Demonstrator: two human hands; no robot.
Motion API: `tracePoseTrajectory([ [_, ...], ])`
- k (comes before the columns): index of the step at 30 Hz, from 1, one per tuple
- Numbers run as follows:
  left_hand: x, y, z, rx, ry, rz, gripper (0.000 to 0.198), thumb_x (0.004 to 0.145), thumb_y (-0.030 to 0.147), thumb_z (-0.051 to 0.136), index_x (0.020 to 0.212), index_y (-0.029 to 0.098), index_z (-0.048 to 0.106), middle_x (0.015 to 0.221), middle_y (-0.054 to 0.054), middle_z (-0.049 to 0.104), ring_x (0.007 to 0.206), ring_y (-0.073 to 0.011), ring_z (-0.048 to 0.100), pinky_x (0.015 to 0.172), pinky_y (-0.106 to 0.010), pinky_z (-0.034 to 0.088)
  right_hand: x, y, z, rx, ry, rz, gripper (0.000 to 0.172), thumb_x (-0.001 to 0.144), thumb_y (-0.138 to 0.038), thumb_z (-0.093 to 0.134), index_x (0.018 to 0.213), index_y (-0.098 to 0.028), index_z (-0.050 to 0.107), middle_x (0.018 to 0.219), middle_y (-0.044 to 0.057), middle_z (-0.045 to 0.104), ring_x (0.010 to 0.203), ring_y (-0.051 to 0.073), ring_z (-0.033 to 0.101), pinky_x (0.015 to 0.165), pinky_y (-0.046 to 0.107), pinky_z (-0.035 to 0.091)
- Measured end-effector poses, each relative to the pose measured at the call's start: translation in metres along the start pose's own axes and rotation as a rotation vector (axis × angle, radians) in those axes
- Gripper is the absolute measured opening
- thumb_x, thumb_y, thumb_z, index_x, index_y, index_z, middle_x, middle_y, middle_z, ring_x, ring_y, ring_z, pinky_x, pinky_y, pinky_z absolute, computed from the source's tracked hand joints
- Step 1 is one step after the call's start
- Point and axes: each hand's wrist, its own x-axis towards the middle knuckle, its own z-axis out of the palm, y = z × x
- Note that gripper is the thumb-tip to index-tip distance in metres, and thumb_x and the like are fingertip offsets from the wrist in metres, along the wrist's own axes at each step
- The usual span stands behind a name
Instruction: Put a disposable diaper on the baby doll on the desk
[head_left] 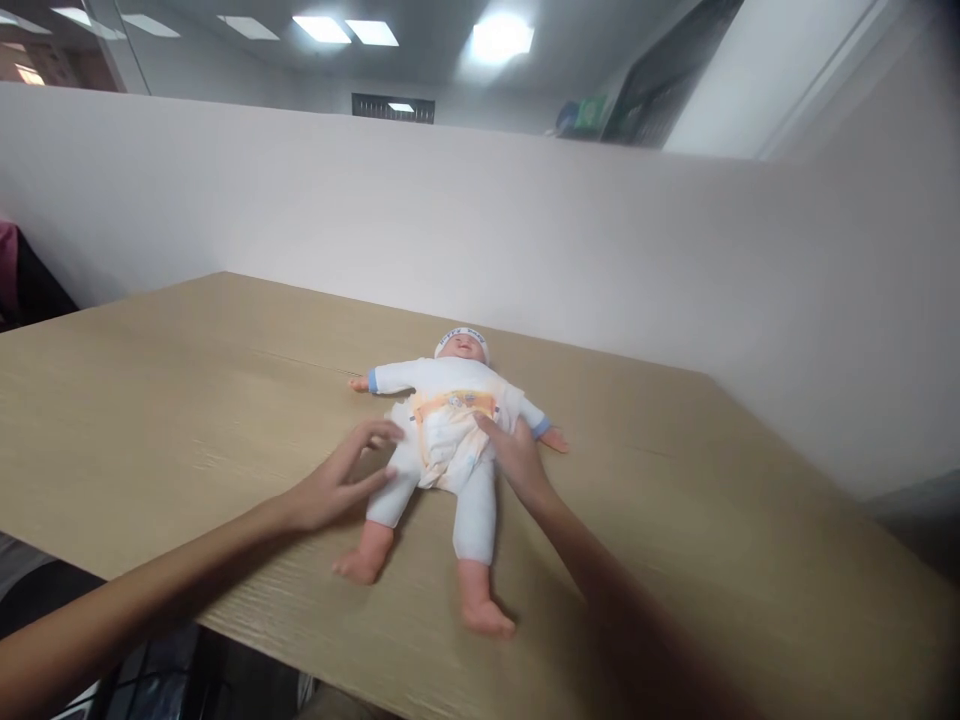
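Observation:
A baby doll [431, 378] in a white outfit with blue cuffs and a lettered white cap lies on its back on the wooden table [247, 420]. Around its hips is a white diaper [450, 445] with an orange printed waistband, worn over the clothes. My left hand [349, 475] is open beside the doll's hip and thigh on the left, fingers curved and thumb apart, with nothing in it. At the other hip, my right hand [519, 462] has its thumb over the diaper's front edge and its fingers along the side, spread apart. Whether the fingertips press on the diaper is unclear.
A white partition wall [360, 210] rises behind the table, with glass above it. Dark items [165, 665] show below the table's near edge. At the far left, a dark and maroon object [22, 270] stands beyond the table.

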Motion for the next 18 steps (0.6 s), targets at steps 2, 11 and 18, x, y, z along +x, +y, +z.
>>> tracePoseTrajectory([
  [2,0.026,-0.016,0.004,-0.056,0.067,-0.132,0.052,0.107,0.051,0.066,0.152,0.03,0.051,0.158,-0.013,0.054,0.143,-0.033,0.056,0.12,-0.056,0.051,0.0,-0.001,-0.001,0.021,-0.018,-0.015,0.066,0.078,-0.065,0.085,0.124,-0.018,0.076,0.133,0.014,0.081,0.127,0.038,0.075,0.111,0.051,0.061],
  [11,0.112,-0.046,0.001,-0.126,0.037,-0.165,0.046,0.096,0.067,0.074,0.103,0.022,0.067,0.154,-0.011,0.059,0.146,-0.0326,0.054,0.12,-0.042,0.047,0.0,0.0,-0.012,0.06,-0.025,-0.039,0.069,0.086,-0.077,0.075,0.123,-0.019,0.076,0.13,0.013,0.081,0.125,0.035,0.075,0.107,0.046,0.061],
  [18,0.134,-0.037,-0.004,-0.12,0.084,-0.28,0.051,0.101,0.073,0.064,0.109,0.023,0.058,0.074,0.006,0.05,0.066,-0.014,0.048,0.061,-0.025,0.037,0.021,0.032,-0.02,0.047,0.048,0.002,0.067,0.083,-0.082,0.072,0.108,-0.02,0.075,0.115,0.011,0.083,0.115,0.033,0.075,0.106,0.045,0.06],
])
